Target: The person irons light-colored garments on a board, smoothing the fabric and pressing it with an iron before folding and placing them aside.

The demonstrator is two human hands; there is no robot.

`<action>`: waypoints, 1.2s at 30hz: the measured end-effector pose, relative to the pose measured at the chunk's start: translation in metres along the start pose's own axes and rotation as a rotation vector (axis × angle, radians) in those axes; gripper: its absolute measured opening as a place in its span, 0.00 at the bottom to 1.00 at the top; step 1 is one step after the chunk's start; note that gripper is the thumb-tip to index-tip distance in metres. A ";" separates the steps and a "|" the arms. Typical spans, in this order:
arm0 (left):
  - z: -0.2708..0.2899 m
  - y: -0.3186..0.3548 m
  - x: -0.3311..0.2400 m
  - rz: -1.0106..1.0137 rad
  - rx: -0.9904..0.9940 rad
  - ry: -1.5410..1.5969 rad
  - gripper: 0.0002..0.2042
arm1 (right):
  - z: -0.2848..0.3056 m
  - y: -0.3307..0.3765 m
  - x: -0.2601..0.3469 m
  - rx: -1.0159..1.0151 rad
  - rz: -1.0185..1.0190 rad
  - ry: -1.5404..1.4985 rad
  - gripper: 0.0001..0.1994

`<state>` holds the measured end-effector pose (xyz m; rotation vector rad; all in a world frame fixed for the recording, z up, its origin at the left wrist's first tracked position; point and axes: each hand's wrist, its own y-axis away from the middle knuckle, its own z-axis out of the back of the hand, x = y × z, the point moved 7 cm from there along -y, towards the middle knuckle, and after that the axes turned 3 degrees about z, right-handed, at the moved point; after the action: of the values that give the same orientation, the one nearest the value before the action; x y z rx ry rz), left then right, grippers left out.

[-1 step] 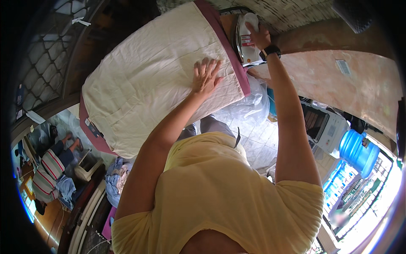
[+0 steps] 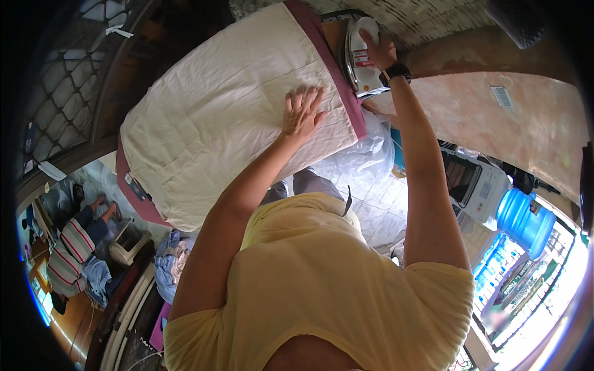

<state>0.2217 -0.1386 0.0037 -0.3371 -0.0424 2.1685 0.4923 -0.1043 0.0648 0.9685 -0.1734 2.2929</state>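
A cream cloth (image 2: 216, 93) lies spread over a padded ironing board, whose maroon cover (image 2: 331, 62) shows along the edges. On the cloth near the board's right end, my left hand (image 2: 301, 116) rests flat with fingers spread and nothing in it. My right hand (image 2: 383, 52) reaches past that end and is closed around the handle part of a white clothes iron (image 2: 364, 79). The iron's shiny metal plate faces the board. Part of my grip is hidden by the hand itself.
Clear plastic sheeting (image 2: 365, 151) hangs below the board's right end. Beyond my right arm are a white appliance (image 2: 479, 188) and a blue water jug (image 2: 526, 222). At lower left are piled clothes (image 2: 168, 263) and another person (image 2: 71, 247) in a striped shirt.
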 end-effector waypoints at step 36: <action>0.139 0.354 0.294 1.149 -0.497 -0.162 0.10 | -0.070 0.092 0.079 -0.122 0.365 0.540 0.35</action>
<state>-0.2567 -0.0947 0.0168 -0.5484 -0.6180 3.3157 0.3536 -0.1125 0.0796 0.2433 -0.2713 2.7482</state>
